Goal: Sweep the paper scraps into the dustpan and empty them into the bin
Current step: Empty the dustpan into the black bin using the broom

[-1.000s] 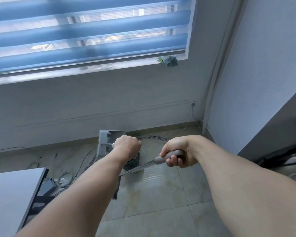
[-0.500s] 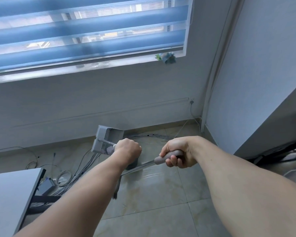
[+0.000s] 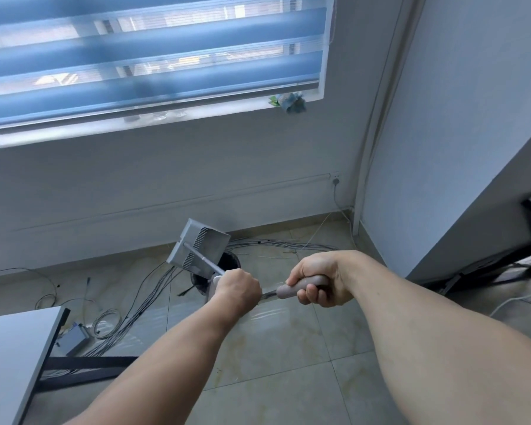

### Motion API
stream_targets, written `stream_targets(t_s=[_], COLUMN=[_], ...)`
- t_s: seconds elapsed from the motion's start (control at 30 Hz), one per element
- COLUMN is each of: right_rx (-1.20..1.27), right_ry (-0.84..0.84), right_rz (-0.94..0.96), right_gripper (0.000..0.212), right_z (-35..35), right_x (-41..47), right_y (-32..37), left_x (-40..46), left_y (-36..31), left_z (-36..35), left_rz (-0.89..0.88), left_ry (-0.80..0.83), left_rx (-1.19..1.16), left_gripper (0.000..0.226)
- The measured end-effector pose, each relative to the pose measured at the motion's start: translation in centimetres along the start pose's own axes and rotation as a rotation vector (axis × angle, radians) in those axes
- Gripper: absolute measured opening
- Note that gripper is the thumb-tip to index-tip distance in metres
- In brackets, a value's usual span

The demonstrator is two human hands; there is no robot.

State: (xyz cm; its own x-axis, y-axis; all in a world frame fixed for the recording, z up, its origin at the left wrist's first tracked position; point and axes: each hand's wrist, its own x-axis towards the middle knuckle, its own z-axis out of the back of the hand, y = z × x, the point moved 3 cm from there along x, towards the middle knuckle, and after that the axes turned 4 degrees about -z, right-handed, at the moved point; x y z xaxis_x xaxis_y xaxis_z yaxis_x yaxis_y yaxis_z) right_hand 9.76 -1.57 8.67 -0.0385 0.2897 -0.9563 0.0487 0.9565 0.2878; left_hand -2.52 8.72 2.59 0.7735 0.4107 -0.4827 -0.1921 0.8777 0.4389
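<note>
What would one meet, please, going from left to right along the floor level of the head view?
Grey table → small grey box among cables → dustpan tipped over the dark bin → left hand → right hand on the broom handle → black frame.

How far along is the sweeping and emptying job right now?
The sweeping looks done: no scraps show on the floor. In hand: the left hand tips the dustpan over the bin, while the right hand grips the broom handle. Left: finishing the emptying; the bin's contents are hidden.
</note>
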Motion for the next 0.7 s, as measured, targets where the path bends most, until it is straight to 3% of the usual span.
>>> stream_targets(t_s=[0.4, 0.7], right_rx=[0.004, -0.021], right_ry=[-0.021, -0.033], right_rz=[-0.006, -0.003], right_gripper=[0.02, 0.021], right_z=[0.4, 0.5], right_x=[-0.3, -0.3], right_y=[-0.3, 0.1], left_x=[0.4, -0.5], left_y=[-0.7, 1.0], left_z=[-0.3, -0.2], left_rz=[-0.061, 0.029], left_ry=[0.037, 0.01], left_rx=[0.045, -0.071], left_gripper=[0.034, 0.03])
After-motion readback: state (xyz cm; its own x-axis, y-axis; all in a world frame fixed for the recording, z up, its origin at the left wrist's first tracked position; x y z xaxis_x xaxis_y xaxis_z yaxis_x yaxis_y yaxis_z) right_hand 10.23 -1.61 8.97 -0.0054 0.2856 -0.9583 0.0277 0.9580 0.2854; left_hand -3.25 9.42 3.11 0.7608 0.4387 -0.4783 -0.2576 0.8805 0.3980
